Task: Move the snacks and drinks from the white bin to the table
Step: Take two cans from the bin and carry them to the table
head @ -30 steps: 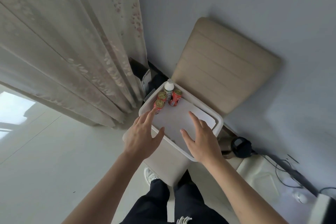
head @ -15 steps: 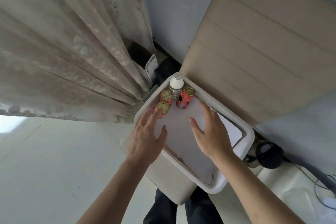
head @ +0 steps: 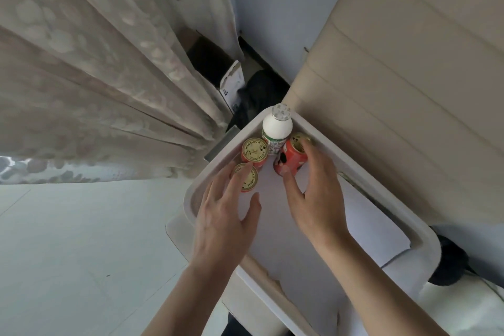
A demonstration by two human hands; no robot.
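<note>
White plastic rims the bin (head: 425, 237) in front of me, and its far corner holds a white bottle (head: 276, 128) and three red cans with gold lids. My right hand (head: 316, 199) curls its thumb and fingers around the tilted can (head: 290, 157) beside the bottle. My left hand (head: 223, 218) is spread open, fingertips resting on the nearest can (head: 246, 179), with the third can (head: 254, 151) just behind it.
</note>
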